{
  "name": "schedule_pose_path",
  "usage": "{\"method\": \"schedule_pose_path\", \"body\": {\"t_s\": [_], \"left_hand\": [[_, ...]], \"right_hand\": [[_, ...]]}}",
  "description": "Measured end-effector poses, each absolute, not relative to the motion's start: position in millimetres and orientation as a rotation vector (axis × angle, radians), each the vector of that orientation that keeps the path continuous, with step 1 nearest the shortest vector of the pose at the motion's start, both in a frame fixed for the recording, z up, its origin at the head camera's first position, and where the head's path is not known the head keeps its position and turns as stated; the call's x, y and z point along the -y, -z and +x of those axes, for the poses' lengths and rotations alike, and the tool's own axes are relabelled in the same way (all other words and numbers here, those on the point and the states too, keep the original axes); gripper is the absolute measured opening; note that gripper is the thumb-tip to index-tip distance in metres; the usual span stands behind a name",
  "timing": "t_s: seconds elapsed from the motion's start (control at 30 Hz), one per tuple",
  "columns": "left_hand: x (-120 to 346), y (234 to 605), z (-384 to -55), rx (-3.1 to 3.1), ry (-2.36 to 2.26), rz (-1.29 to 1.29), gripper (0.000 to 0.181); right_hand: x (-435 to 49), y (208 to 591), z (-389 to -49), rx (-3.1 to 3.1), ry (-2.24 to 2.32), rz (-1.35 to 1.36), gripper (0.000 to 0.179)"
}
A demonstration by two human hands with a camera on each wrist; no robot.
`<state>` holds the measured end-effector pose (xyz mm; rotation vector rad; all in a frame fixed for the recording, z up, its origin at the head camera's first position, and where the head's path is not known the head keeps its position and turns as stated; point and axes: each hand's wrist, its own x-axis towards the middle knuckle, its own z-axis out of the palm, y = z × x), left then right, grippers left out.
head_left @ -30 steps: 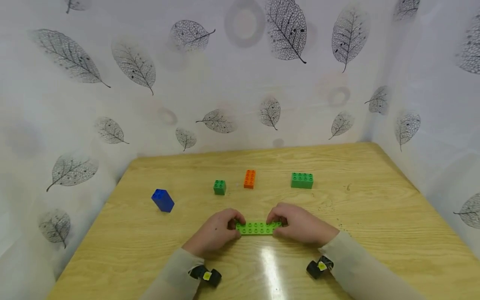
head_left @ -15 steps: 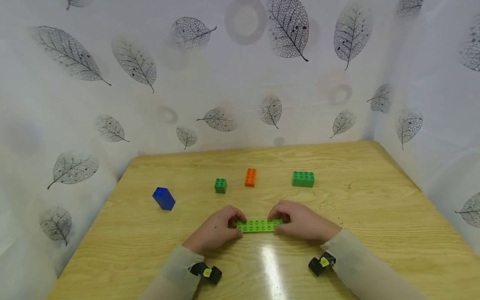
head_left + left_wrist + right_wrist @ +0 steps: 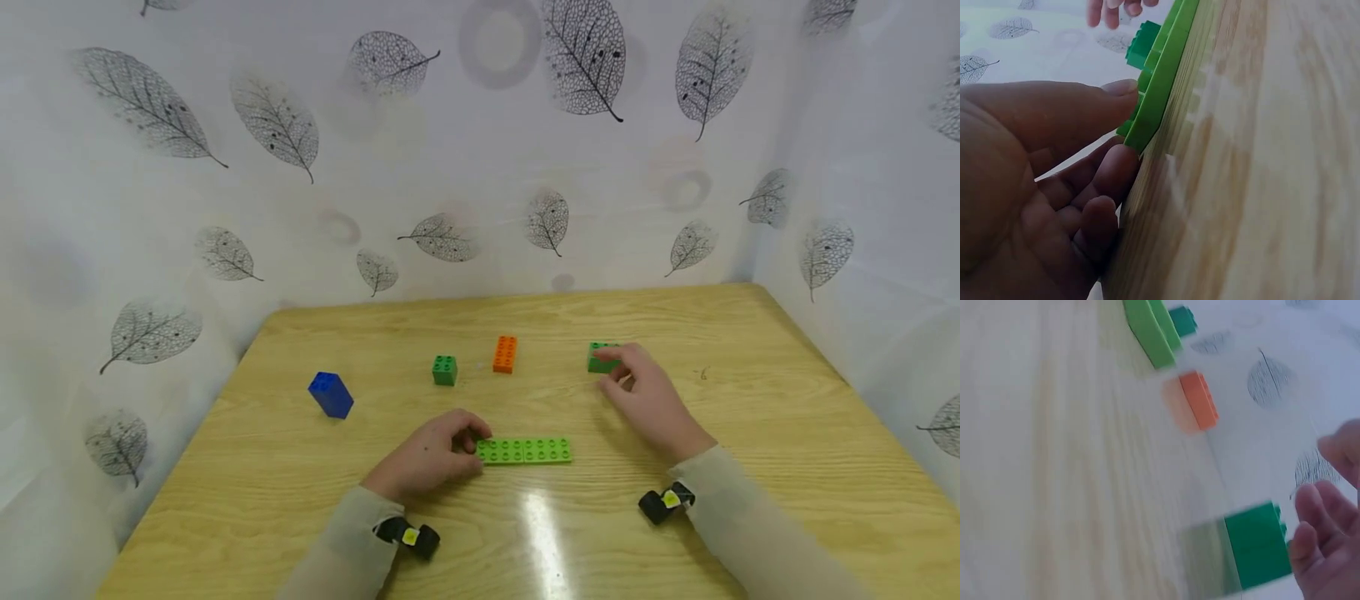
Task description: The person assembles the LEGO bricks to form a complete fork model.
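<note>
Two thin light green toy bricks (image 3: 522,451) lie end to end on the wooden table, a seam between them. At their left end, my left hand (image 3: 429,454) pinches the left light green brick; the left wrist view has the thumb (image 3: 1094,103) over the studs and fingertips at the end. My right hand (image 3: 651,406) is at the large green brick (image 3: 597,365), covering its right part in the head view. In the right wrist view, loosely bent fingers (image 3: 1322,515) are beside this green brick's studded side, with nothing in the grasp.
Farther back lie an orange brick (image 3: 505,355) and a small green brick (image 3: 445,370). A tall blue brick (image 3: 331,395) stands at the left. The wooden table (image 3: 262,500) meets a leaf-patterned white curtain (image 3: 465,158) at its back edge.
My right hand has let go of the light green bricks' right end and moved away, back and right, to the large green brick. My left hand has stayed at the left end.
</note>
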<state>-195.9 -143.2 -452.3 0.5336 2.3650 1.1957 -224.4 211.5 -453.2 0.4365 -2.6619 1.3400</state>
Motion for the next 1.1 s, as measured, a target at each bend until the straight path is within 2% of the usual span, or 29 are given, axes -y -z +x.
{"method": "schedule_pose_path", "body": {"t_s": [0.17, 0.3, 0.4, 0.6, 1.1], "left_hand": [[145.7, 453.7, -197.8, -2.334, -1.219, 0.541, 0.034], [145.0, 453.6, -197.5, -2.323, -1.222, 0.534, 0.034], [144.5, 453.0, -197.5, -2.327, -1.212, 0.521, 0.034], [144.0, 452.4, -198.2, -2.339, -1.198, 0.507, 0.033], [145.4, 453.0, -198.2, -2.329, -1.222, 0.520, 0.033]], "right_hand": [[-241.9, 460.0, -235.7, 2.634, -1.305, 0.231, 0.057], [-251.0, 465.1, -240.2, 2.769, -1.278, 0.232, 0.069], [-249.5, 465.9, -241.2, 2.847, -1.268, 0.268, 0.064], [-239.1, 467.6, -240.1, 2.865, -1.336, 0.312, 0.038], [-205.1, 466.2, -220.6, 2.817, -1.354, 0.746, 0.043]]}}
